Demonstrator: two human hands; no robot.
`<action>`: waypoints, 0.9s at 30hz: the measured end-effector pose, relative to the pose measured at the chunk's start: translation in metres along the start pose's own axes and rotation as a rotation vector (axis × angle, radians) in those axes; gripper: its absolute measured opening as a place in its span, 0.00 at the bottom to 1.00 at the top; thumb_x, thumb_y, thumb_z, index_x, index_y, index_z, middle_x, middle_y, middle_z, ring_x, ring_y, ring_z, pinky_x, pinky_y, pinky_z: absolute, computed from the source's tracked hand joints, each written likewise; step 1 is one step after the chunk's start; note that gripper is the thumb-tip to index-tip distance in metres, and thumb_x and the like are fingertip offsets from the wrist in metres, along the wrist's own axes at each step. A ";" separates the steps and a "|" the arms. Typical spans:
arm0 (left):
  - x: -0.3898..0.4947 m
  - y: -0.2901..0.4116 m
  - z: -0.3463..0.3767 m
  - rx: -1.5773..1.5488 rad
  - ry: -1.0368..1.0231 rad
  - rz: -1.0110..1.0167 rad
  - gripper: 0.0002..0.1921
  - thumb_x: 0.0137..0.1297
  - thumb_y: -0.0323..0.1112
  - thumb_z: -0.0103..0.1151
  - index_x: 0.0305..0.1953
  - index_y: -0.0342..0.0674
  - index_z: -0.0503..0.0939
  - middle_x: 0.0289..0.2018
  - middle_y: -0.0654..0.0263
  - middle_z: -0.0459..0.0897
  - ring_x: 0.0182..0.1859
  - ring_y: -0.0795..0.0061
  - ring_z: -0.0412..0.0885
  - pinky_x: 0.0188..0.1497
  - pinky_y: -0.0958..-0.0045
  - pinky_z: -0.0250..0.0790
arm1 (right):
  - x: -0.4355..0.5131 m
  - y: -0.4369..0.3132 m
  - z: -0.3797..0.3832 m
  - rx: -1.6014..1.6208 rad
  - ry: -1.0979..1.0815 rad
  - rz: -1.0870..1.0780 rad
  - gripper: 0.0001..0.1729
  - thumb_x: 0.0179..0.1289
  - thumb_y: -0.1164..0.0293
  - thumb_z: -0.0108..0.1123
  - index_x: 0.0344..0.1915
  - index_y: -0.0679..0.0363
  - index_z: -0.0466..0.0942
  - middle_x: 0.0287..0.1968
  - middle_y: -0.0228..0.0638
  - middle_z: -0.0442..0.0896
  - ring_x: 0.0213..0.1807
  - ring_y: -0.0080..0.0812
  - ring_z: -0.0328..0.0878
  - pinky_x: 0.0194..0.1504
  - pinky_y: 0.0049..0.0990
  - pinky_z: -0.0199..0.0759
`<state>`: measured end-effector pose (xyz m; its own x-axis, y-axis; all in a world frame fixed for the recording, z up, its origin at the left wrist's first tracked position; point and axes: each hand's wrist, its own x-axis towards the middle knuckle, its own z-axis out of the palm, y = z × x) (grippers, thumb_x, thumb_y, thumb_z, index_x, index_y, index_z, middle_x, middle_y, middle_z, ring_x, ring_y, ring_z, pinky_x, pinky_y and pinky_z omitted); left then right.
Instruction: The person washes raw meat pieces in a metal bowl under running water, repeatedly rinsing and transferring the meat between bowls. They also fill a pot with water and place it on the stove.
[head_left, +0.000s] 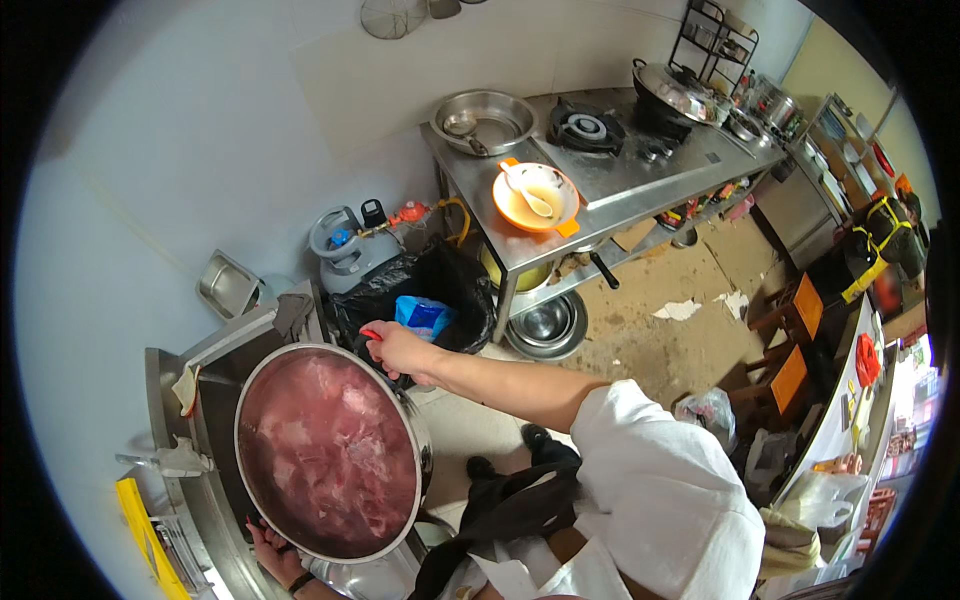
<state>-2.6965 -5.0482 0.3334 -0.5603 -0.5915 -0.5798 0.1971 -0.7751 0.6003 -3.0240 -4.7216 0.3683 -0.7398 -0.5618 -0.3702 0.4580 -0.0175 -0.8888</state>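
A large round steel pot (420, 450) stands at the edge of the sink, filled with raw meat (337, 450) in reddish liquid. My right hand (397, 349) is closed at the pot's upper right side, with a bit of a red handle showing between the fingers. At the pot's lower left, my left hand (276, 553), with a dark band at the wrist, grips the other side; red and black show at its fingertips. The pot hides part of that grip. Below the pot lies a clear or shiny basin (367, 576), partly covered.
A bin lined with black plastic (469, 300) and a gas cylinder (352, 259) stand beyond the pot. The steel counter (615, 202) holds an orange-rimmed bowl with a spoon (536, 196), a wide basin (510, 124) and a gas burner (587, 127). Stacked bowls (551, 330) sit on the floor.
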 end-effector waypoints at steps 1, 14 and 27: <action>0.004 0.006 -0.002 0.098 -0.062 0.031 0.17 0.68 0.50 0.51 0.33 0.41 0.73 0.17 0.78 0.66 0.15 0.90 0.55 0.15 0.86 0.47 | 0.000 0.003 -0.001 0.058 -0.012 -0.028 0.20 0.66 0.75 0.47 0.58 0.62 0.65 0.25 0.28 0.69 0.18 0.21 0.61 0.18 0.23 0.59; 0.006 0.016 0.016 0.154 0.007 0.099 0.18 0.70 0.48 0.48 0.32 0.38 0.73 0.13 0.77 0.61 0.13 0.89 0.53 0.14 0.85 0.44 | -0.026 0.021 0.010 0.563 -0.007 -0.049 0.21 0.71 0.56 0.47 0.53 0.59 0.70 0.20 0.24 0.63 0.14 0.15 0.51 0.15 0.16 0.45; -0.032 -0.020 0.113 0.528 0.020 0.035 0.14 0.67 0.40 0.51 0.23 0.48 0.68 0.10 0.79 0.62 0.10 0.87 0.56 0.10 0.84 0.45 | -0.047 0.080 -0.082 0.686 0.206 0.172 0.14 0.68 0.54 0.50 0.42 0.48 0.75 0.14 0.22 0.68 0.09 0.17 0.57 0.09 0.17 0.48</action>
<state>-2.7732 -4.9887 0.4025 -0.5441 -0.6231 -0.5619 -0.2194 -0.5407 0.8121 -2.9931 -4.6286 0.2921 -0.6766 -0.4373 -0.5924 0.7311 -0.4948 -0.4698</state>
